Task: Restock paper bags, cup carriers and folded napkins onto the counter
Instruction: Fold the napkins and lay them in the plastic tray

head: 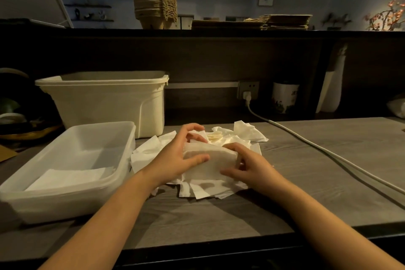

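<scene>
Stack (215, 161) of folded napkins sits on the tabletop (306, 171), on top of loose napkins (247, 131), and its long axis runs left to right. Each grip is clamped on one end: the left hand (175, 160) curls round the left end, the right hand (249, 166) round the right end. The tray (122, 151), with one napkin (65, 178) in it, lies just to the left, so the left hand is nearer to it. I judge the next move carries the stack sideways to the left, kept level, over the tray rim.
</scene>
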A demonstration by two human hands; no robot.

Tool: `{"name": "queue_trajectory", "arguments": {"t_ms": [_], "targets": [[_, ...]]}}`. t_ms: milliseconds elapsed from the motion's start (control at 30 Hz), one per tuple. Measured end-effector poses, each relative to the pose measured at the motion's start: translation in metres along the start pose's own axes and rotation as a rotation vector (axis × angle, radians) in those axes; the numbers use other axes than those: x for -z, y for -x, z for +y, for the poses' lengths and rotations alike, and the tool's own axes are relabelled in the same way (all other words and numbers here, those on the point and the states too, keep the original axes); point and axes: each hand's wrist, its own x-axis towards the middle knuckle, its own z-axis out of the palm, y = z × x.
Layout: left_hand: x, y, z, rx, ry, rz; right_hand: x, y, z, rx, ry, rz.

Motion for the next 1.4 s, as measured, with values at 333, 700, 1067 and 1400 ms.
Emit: {"name": "queue_trajectory", "arguments": {"t_ms": [333,700,1067,1400], "targets": [[-0.003,0.002,-0.004,0.027,-0.062,-0.050,-0.005,0.000,-0.005,0.105,0.124,0.033],[-0.001,0.000,-0.004,0.049,-0.119,-0.023,-0.005,-0.002,0.000,0.070,0.111,0.067],[0.004,0.003,0.000,0.121,-0.022,-0.147,-0.001,-0.002,0.006,0.027,-0.014,0.018],[0.004,0.001,0.001,0.078,-0.082,0.001,0.001,0.000,0.005,0.074,0.010,0.062]]}}
